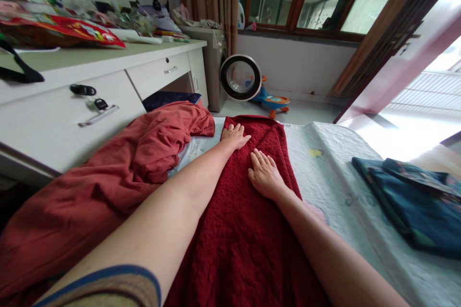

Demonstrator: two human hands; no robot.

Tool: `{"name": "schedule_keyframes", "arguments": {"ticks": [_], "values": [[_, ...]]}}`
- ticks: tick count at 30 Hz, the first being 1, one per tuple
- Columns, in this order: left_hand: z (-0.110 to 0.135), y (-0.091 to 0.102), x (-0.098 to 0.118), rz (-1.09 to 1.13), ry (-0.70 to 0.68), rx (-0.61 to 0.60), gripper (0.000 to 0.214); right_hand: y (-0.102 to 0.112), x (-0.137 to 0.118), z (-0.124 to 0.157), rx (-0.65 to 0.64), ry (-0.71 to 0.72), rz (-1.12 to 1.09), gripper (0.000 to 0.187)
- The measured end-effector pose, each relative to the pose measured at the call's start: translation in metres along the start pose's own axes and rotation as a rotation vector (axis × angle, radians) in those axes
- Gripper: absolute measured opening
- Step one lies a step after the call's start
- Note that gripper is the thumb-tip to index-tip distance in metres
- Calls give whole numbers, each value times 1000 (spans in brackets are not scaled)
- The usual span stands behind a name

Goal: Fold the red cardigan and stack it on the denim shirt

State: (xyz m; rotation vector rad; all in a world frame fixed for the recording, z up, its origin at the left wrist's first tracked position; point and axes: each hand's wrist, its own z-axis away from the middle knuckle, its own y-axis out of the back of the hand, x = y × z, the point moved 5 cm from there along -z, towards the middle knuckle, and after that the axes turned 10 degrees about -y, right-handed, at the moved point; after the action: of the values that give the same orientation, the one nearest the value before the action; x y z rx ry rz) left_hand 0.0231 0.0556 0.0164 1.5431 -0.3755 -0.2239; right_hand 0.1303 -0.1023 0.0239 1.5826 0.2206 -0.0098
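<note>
A dark red textured garment or cloth [248,244] lies lengthwise on the bed in front of me; its exact kind I cannot tell. Flat on its far part rests my left hand [235,137], fingers spread, near the left edge. Slightly closer to me and to the right, my right hand [265,172] also presses flat on the cloth with its fingers stretched out. Neither hand grips anything. Left of the cloth is a crumpled coral-red garment [144,153], partly hidden behind my left forearm.
Folded dark blue clothes [414,201] lie on the pale quilted bed cover [324,172] at right. A white desk [104,110] with cluttered top stands left. Beyond the bed are a washing machine [212,67] with its round door open and a blue-orange ride-on toy [272,100].
</note>
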Motion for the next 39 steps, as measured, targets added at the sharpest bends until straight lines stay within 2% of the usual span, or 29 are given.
{"name": "schedule_keyframes", "arguments": {"ticks": [7,12,14,17,21,24,29,32,34,37,39], "values": [[-3,-2,1,-5,10,96,63,0,0,0,0,-1,-8,60],[16,14,7,-13,3,295,51,0,0,0,-3,-2,-14,60],[27,21,14,-4,-41,331,45,-1,0,0,-4,-1,-11,60],[48,25,29,40,-148,317,39,-1,1,0,9,3,-4,60],[77,11,42,70,-259,191,41,-3,1,0,19,4,-3,60],[87,-1,41,89,-243,110,46,-3,2,-1,21,0,-14,60],[86,-4,39,83,-215,93,47,-3,1,0,38,8,-19,60],[87,0,41,74,-218,122,46,-2,2,2,70,-23,-17,59],[92,7,42,53,-208,197,44,0,4,4,97,-67,-11,59],[107,22,49,11,-244,314,39,1,6,6,117,-112,-1,62],[121,27,56,9,-308,318,37,1,8,6,118,-118,-2,63]]}}
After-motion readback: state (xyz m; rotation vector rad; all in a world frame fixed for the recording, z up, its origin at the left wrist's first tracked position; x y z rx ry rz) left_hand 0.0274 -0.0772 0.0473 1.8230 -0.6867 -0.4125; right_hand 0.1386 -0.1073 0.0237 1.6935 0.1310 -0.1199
